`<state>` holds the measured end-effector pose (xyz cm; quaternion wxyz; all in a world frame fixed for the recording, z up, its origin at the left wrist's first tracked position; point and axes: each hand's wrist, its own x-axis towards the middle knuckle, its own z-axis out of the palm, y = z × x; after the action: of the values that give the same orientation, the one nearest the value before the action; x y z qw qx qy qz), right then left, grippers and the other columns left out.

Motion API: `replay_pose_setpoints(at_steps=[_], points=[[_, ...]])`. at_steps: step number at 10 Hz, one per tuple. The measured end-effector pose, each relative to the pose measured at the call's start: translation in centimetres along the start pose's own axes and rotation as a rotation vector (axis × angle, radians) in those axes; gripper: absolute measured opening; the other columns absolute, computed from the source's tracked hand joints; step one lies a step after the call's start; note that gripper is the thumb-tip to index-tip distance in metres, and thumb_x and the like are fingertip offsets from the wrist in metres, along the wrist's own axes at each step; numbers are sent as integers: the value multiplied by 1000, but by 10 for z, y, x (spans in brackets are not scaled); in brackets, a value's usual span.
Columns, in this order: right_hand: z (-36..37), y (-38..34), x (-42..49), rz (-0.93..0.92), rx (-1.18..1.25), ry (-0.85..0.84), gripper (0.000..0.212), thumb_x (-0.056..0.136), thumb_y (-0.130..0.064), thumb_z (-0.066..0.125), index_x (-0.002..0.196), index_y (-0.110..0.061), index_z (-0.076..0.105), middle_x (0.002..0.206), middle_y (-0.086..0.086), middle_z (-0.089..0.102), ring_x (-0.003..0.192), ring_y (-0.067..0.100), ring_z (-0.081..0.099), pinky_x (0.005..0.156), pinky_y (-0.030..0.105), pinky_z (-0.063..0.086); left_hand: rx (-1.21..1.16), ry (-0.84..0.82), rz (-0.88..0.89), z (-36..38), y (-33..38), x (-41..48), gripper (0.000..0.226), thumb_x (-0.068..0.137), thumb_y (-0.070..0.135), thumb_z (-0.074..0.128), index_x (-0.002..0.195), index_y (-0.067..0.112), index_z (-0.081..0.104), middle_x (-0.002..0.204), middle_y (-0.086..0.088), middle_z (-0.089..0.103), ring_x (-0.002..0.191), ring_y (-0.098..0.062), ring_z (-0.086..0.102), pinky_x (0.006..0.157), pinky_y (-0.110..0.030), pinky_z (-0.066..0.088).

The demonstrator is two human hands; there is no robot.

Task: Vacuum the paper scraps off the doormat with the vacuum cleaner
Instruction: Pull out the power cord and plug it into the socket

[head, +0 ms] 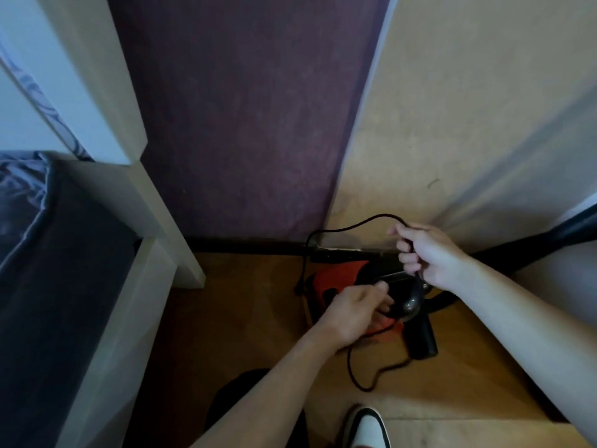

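One red vacuum cleaner (342,279) on floor. One black cord (352,226), pinched by right hand (429,257). Left hand (352,310) grips vacuum's black handle (403,299).

I count: one vacuum cleaner (339,286), red-and-black. One black power cord (349,226). Two hands: left hand (352,313), right hand (426,253). One shoe (368,426), white with dark trim. One white shelf unit (155,205).
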<state>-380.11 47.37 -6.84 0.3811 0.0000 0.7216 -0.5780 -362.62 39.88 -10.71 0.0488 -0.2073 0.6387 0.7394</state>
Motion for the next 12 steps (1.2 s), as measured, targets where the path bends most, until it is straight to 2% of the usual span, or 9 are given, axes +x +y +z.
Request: replay_pose_setpoints(at_steps=[1, 2, 3, 4, 5, 6, 8, 10, 12], points=[[-9, 3, 1, -120, -134, -238, 21, 108, -26, 48, 106, -16, 67, 63, -1, 42, 41, 7, 33, 34, 20, 23, -694, 223, -255, -30, -9, 18, 58, 101, 51, 44, 120, -2, 61, 115, -18, 68, 98, -28, 67, 88, -38, 56], [-13, 5, 1, -150, -350, -396, 23, 107, -30, 49, 107, -28, 72, 65, -4, 49, 41, 5, 39, 37, 21, 30, -1316, 251, -305, -73, -15, 43, 83, 95, 62, 45, 131, -13, 49, 122, -29, 62, 104, -37, 64, 85, -44, 57], [-21, 12, -8, -108, -291, -545, 22, 107, -22, 50, 110, -18, 72, 68, -1, 54, 44, 6, 46, 39, 21, 36, -1509, 317, -264, -108, -13, 66, 80, 96, 62, 44, 119, -14, 52, 117, -31, 61, 100, -38, 63, 78, -49, 59], [-32, 18, -16, -88, -303, -573, 21, 103, -19, 53, 107, -17, 74, 77, 6, 58, 52, 10, 55, 45, 24, 45, -1496, 494, -260, -123, -7, 78, 54, 104, 44, 40, 99, -8, 53, 93, -22, 59, 79, -30, 61, 53, -40, 59], [-48, 19, -31, -118, -365, -572, 23, 101, -16, 54, 103, -16, 77, 73, 10, 52, 51, 11, 51, 47, 26, 39, -1541, 576, -262, -145, -26, 88, 40, 108, 34, 34, 87, 4, 49, 68, -6, 49, 41, -14, 50, 32, -19, 41], [-62, 20, -45, -147, -424, -616, 24, 97, -17, 58, 107, -6, 76, 63, 13, 49, 55, 19, 46, 54, 29, 40, -1233, 626, -291, -154, -34, 80, 37, 108, 33, 32, 86, 11, 50, 63, 3, 38, 28, -5, 28, 28, -15, 17], [-40, 22, -41, -25, -458, -507, 70, 75, -63, 79, 127, -18, 70, 112, 11, 77, 105, 25, 73, 93, 38, 57, -726, 488, -58, -104, 6, 26, 28, 108, 28, 35, 91, 13, 51, 60, 4, 35, 40, -6, 24, 36, -18, 16], [52, -12, -49, -309, -252, -176, 34, 97, -44, 61, 98, -15, 78, 91, 0, 78, 83, 12, 73, 74, 22, 55, -289, 300, 247, -52, 36, -25, 28, 108, 29, 36, 98, 8, 51, 64, 3, 40, 47, -8, 27, 43, -25, 19], [94, -50, -60, -213, 21, -258, 31, 103, -32, 58, 100, -4, 71, 79, 5, 77, 68, 17, 68, 60, 29, 55, -98, 187, 195, -48, 65, -53, 33, 108, 29, 36, 102, 3, 56, 69, -2, 52, 50, -14, 42, 46, -30, 29]])
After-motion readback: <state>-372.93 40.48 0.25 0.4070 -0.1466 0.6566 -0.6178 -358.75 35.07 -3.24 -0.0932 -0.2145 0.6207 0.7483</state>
